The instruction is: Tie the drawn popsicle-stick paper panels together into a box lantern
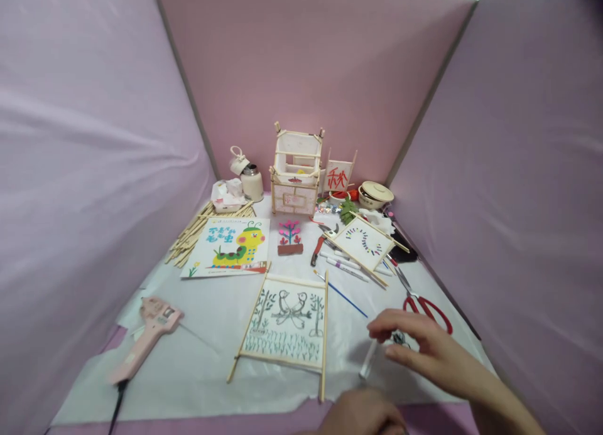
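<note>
My right hand [426, 350] hovers over the right front of the table, thumb and forefinger apart. Just left of its fingertips is a short whitish, translucent stick [369, 359]; whether they touch cannot be made out. Something with dark scribbled lines [399, 339] shows partly beneath that hand. At the bottom edge my left hand [360, 415] is blurred and cut off, its fingers mostly hidden. Left of both hands lies a stick-framed white panel [285, 322] drawn with two birds, trees and grass. A blue-handled paintbrush [346, 299] rests beyond the right hand.
Red-handled scissors [426, 309] lie at right, near pruning shears [323, 243], markers [346, 268] and another framed panel [365, 241]. A pink glue gun [148, 334] is at left, with a caterpillar book [228, 247] and wooden sticks [188, 237]. Behind stands a stick-built house model [296, 196].
</note>
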A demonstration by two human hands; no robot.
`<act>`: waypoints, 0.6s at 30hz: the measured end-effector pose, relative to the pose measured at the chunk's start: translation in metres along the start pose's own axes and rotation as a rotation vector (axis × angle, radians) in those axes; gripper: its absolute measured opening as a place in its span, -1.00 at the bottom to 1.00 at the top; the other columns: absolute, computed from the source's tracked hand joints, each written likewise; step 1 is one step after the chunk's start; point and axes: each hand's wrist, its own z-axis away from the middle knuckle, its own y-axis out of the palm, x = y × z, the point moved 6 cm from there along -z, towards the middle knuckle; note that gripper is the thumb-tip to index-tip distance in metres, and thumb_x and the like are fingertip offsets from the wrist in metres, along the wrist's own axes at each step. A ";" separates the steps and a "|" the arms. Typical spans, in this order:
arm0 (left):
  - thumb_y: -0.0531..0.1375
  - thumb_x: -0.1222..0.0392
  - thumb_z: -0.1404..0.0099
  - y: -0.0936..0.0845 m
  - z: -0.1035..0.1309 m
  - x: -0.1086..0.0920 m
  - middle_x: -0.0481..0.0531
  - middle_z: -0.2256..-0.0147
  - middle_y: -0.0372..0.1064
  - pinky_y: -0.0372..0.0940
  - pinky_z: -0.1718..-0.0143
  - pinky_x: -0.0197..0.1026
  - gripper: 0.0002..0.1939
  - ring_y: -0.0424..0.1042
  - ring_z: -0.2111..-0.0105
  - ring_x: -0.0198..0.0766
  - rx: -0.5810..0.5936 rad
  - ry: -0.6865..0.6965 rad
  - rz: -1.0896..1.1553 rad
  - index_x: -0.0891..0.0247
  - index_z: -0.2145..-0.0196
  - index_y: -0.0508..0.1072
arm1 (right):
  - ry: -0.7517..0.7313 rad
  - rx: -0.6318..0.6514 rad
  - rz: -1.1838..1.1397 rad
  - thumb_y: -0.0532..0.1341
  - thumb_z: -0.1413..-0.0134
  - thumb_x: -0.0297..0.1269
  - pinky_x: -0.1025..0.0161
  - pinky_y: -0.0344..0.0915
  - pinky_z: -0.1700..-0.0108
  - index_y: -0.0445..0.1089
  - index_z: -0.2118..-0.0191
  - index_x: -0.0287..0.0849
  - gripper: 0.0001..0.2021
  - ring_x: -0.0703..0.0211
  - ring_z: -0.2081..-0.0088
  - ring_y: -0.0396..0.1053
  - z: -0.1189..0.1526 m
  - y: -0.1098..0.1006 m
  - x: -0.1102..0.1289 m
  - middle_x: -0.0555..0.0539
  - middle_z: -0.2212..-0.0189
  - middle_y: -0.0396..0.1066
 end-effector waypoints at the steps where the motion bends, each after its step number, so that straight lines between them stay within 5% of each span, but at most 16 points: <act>1: 0.14 0.09 -0.29 -0.003 0.002 -0.003 0.09 0.29 0.46 0.36 0.24 -0.13 -0.84 0.45 0.27 -0.15 -0.063 0.000 0.007 0.13 0.26 0.50 | 0.014 0.003 -0.040 0.25 -0.13 -0.18 0.13 0.34 0.07 0.45 0.07 0.00 -0.76 0.03 0.13 0.41 0.017 0.015 -0.001 -0.11 0.16 0.46; 5: 0.12 0.17 -0.29 -0.028 0.026 -0.022 0.06 0.32 0.48 0.30 0.20 -0.20 -0.85 0.44 0.29 -0.22 -0.413 -0.039 0.123 0.22 0.29 0.49 | 0.025 -0.116 -0.127 0.30 -0.08 -0.22 0.14 0.33 0.05 0.42 0.04 0.03 -0.71 0.02 0.10 0.39 0.059 0.060 -0.008 -0.09 0.14 0.44; 9: 0.13 0.16 -0.31 -0.033 0.052 -0.034 -0.01 0.48 0.43 0.28 0.33 -0.28 -0.82 0.40 0.45 -0.30 -0.487 -0.113 0.190 0.25 0.35 0.50 | -0.037 -0.325 -0.122 0.20 -0.18 -0.26 0.20 0.34 0.15 0.47 0.14 0.02 -0.85 0.08 0.20 0.43 0.078 0.082 -0.008 -0.06 0.26 0.49; 18: 0.12 0.12 -0.30 -0.017 0.097 -0.030 -0.02 0.51 0.36 0.24 0.42 -0.30 -0.79 0.35 0.49 -0.31 -0.623 -0.144 0.078 0.28 0.41 0.41 | -0.123 -0.418 -0.124 0.15 -0.20 -0.27 0.19 0.23 0.25 0.36 0.39 -0.09 -0.86 0.10 0.31 0.29 0.097 0.104 0.020 -0.06 0.40 0.31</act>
